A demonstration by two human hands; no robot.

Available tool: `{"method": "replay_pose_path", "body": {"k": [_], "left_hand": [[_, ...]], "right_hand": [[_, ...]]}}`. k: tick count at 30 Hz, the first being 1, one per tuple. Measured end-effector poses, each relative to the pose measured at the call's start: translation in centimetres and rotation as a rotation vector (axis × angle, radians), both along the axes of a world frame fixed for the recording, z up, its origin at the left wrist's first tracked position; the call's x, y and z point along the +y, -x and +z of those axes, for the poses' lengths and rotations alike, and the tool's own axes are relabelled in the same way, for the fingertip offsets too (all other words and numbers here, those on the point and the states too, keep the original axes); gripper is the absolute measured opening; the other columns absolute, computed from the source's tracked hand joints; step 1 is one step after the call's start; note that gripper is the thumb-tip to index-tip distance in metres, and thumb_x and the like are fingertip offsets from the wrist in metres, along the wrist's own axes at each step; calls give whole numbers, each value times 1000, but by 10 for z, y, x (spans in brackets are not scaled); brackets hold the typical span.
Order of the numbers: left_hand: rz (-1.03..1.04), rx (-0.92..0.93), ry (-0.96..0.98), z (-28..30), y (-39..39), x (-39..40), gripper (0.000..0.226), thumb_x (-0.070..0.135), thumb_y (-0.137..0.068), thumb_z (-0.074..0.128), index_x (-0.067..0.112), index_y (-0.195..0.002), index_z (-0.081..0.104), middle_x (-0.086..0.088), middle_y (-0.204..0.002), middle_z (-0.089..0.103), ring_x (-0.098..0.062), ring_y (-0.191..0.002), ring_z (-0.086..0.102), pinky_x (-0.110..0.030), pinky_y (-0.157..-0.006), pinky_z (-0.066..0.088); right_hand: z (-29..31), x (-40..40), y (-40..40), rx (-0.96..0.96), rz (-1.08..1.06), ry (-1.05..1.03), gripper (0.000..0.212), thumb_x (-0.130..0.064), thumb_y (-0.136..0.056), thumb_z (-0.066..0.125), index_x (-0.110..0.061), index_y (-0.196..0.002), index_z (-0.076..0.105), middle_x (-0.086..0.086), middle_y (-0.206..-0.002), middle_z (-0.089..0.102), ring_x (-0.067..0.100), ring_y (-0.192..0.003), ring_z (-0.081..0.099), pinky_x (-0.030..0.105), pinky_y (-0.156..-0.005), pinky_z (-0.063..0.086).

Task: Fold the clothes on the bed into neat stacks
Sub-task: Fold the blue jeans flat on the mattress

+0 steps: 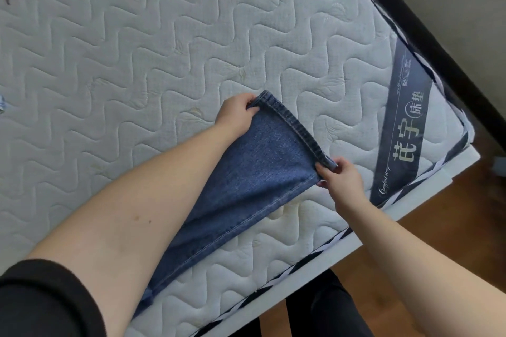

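Head view: a blue denim jeans leg point(246, 186) stretches from the lower left of the frame up toward the centre, lying over the bare quilted mattress point(137, 49) near its lower edge. The left hand point(236, 115), at the centre of the frame, pinches 1 corner of the hem point(290, 123), its fingers point(253, 109) curled over the stitched edge. The right hand point(342, 178), right of centre, pinches the other corner of the hem, thumb and fingers closed on the denim. Between the 2 hands the hem is pulled taut and slightly lifted off the mattress, running diagonally from upper left to lower right. The left forearm lies across the leg and covers part of it; a black sleeve point(41, 301) shows in the lower left corner.

A dark label point(402, 128) with pale characters crosses the mattress at the right of the frame. A black-and-white braided trim point(301, 262) runs along the mattress edge, above a white bed frame point(342, 257). A wooden floor point(451, 227) fills the lower right, and a dark board point(427, 35) runs diagonally across the upper right
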State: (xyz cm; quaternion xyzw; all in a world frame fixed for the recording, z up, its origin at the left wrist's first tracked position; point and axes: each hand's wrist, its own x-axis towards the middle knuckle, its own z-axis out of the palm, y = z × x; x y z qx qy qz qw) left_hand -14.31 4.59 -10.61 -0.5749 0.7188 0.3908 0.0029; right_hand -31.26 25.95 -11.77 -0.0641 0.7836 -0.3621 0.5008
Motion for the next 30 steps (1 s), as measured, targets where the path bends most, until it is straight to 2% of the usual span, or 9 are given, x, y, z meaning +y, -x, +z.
{"method": "replay_pose_path", "body": {"k": [5,8,10,13,16,18,21,26,30], "left_hand": [[46,72,-34,-21,34,-6,20,15,-95,57,19,-112,68,-4,-112,70,-23,-104,61,-25,-80,39],[28,91,-52,-25,36,-12,31,11,-98,50,18,-125,62,-8,-125,63,-27,-117,57,-28,-96,42],[45,54,-79,-26,30,-15,37,27,-98,55,23,-135,52,-8,-131,58,-27,-119,55,-37,-103,43],[76,-171,-121,-29,7,-17,56,47,-87,68,22,-133,48,-4,-129,58,-26,-117,56,-43,-101,44],[8,-364,-148,-33,-12,-14,38,42,-84,74,21,-113,60,-5,-118,64,-29,-113,59,-41,-98,46],[-21,-358,-90,-35,-17,-11,22,33,-89,69,19,-106,64,-8,-112,67,-31,-108,61,-35,-89,48],[-33,-281,5,-36,-16,-13,22,28,-91,67,17,-109,67,-9,-110,68,-31,-102,61,-31,-75,42],[-73,-267,49,-44,-3,-19,14,25,-90,66,20,-82,56,-8,-93,64,-30,-89,59,-31,-68,35],[-26,-195,28,-53,8,-22,22,31,-94,63,13,-107,64,-7,-105,65,-28,-98,60,-30,-76,41]], "right_hand": [[-12,-4,21,184,28,-29,12,-27,-87,72,-20,-84,62,1,-82,68,17,-69,64,41,-75,57],[-23,-15,18,129,-52,-7,12,-33,-90,69,-22,-89,63,3,-89,68,20,-80,62,40,-79,50],[-30,-20,16,67,-69,-11,22,-33,-88,71,-16,-98,63,6,-89,65,20,-77,56,39,-76,45],[-35,-26,15,86,0,-72,25,-37,-84,75,-17,-88,61,4,-79,61,19,-70,52,35,-69,43],[-35,-31,18,187,114,-155,24,-36,-84,74,-15,-77,64,0,-67,60,20,-66,55,29,-59,39],[-35,-31,23,238,158,-182,23,-35,-84,73,-14,-81,66,-1,-71,62,21,-70,57,30,-63,39],[-36,-24,33,299,191,-192,23,-36,-83,74,-14,-83,67,-2,-77,67,19,-73,60,33,-68,43],[-38,-20,36,323,161,-190,21,-35,-83,74,-16,-84,67,-9,-73,64,13,-68,58,26,-57,36],[-40,-27,36,313,162,-143,21,-38,-83,74,-20,-80,65,-10,-72,64,10,-67,58,26,-57,38]]}}
